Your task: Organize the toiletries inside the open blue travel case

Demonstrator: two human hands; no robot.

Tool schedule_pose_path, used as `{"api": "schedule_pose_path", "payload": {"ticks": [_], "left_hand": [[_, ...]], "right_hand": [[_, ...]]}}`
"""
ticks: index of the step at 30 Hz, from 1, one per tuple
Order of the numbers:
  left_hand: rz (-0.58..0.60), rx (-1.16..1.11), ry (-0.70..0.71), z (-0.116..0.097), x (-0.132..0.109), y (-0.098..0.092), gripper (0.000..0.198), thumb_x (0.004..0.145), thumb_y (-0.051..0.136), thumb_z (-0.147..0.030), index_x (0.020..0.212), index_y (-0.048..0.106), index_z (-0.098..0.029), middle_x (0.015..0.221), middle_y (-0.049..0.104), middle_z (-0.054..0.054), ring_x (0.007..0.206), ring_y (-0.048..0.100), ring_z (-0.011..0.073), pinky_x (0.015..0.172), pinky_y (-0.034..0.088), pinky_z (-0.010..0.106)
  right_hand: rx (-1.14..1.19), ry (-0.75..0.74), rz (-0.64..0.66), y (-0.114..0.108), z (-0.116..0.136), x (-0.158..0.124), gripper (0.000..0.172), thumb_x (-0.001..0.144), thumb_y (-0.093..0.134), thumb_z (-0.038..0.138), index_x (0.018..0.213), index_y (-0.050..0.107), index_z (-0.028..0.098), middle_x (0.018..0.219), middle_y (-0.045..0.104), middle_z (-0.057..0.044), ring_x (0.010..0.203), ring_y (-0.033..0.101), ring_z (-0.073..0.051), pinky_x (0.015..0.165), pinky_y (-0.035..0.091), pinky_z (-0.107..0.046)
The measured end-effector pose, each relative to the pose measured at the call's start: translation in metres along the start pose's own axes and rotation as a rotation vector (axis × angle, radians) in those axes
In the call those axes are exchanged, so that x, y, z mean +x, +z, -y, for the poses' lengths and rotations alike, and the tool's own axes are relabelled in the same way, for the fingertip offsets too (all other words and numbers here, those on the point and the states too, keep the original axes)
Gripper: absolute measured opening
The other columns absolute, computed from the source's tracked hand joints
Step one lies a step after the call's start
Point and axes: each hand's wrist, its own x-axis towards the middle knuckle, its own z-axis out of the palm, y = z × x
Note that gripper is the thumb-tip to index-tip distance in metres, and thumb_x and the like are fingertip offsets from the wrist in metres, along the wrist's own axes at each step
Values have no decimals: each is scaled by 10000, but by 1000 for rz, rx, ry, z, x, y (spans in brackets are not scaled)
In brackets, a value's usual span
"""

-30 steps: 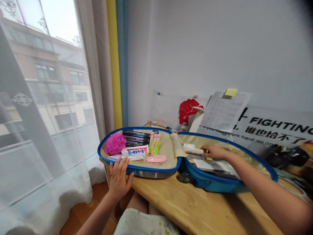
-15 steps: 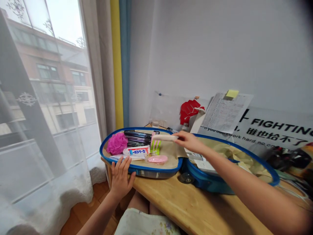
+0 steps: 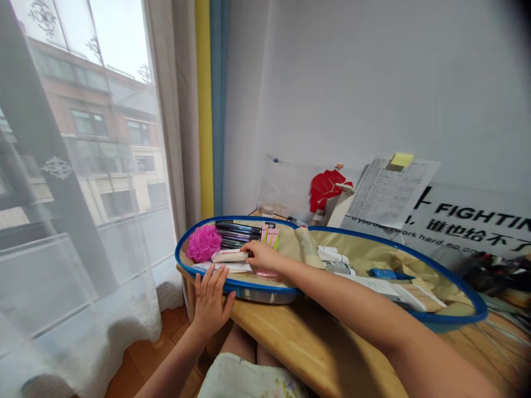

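Right grip [image 3: 262, 256] holds pale slim item [image 3: 230, 256] inside open suitcase [image 3: 276, 296]; left grip [image 3: 211, 301] on near rim [image 3: 245, 286].

There's 1 L hand [image 3: 211, 304], 1 R hand [image 3: 261, 256], 1 pale pkt [image 3: 229, 256], 1 case [image 3: 265, 289], 1 pink puff [image 3: 204, 243], 3 pink-grn strips [image 3: 269, 236], 1 tbl [image 3: 286, 326], 1 yel. curtain [image 3: 204, 110], 1 blue curtain [image 3: 218, 110] & 1 red cutout [image 3: 326, 188].

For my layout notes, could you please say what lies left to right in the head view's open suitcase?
Magenta mesh puff, pale item in the right hand, pink-and-green packets, white items, blue object.
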Motion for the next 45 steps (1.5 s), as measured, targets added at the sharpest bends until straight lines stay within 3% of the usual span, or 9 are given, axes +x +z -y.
{"api": "schedule_pose_path", "payload": {"ticks": [4,7,12,15,18,22,37,41,45], "left_hand": [[-1,-15,-9,1,-2,1,599,880,444,-263,1441,278,-138,1264,556,151,1352,323,274,1137,108,486],[1,-28,-11,2,-3,2,611,872,457,-260,1443,280,-136,1274,553,150,1358,313,272,1140,98,480],[4,-23,-8,2,-4,3,630,870,460,-269,1453,256,-144,1281,544,154,1353,322,280,1136,110,487],[4,-27,-13,3,-4,2,631,869,460,-269,1455,256,-151,1283,545,149,1350,327,281,1136,111,485],[-7,-32,-7,3,-3,2,638,868,463,-268,1458,250,-153,1278,546,150,1351,325,281,1136,109,483],[-9,-30,-12,4,-4,3,639,865,464,-273,1459,255,-159,1289,539,150,1343,337,286,1132,118,484],[-12,-25,-2,5,-3,3,646,859,467,-270,1459,252,-162,1289,539,146,1351,322,280,1135,112,479],[1,-21,-9,5,-3,3,643,861,463,-270,1458,252,-159,1294,534,148,1348,326,284,1132,118,485],[22,-16,-25,3,-5,3,629,866,457,-277,1449,262,-148,1298,529,156,1346,329,293,1129,121,493]], "right_hand": [[46,12,7,-6,0,-3,241,845,592,342,983,647,153,914,679,-25,825,627,-135,793,490,-337],[75,74,-63,-32,-16,-11,196,851,553,289,949,685,183,881,710,-13,787,641,-124,751,482,-270],[56,278,-215,-99,-83,-45,324,903,417,324,1062,660,181,965,712,-43,797,656,-131,741,480,-246],[1,418,-235,-125,-132,-80,320,908,423,352,1056,647,178,957,702,-59,830,649,-144,776,483,-274],[-41,522,-136,-123,-170,-116,280,883,520,389,985,631,153,931,676,-47,818,630,-137,786,499,-323],[-86,603,27,-101,-198,-147,268,881,547,379,988,607,140,960,637,-34,839,610,-130,778,512,-341],[-239,638,216,-80,-207,-148,290,882,548,366,1081,587,158,1092,608,-60,956,591,-161,841,498,-384],[-219,637,175,-93,-202,-153,261,873,559,373,1007,614,157,1025,636,-48,908,604,-144,831,498,-368],[-177,643,7,-117,-192,-163,268,809,594,357,984,655,162,905,694,-60,796,641,-173,756,505,-330]]}}
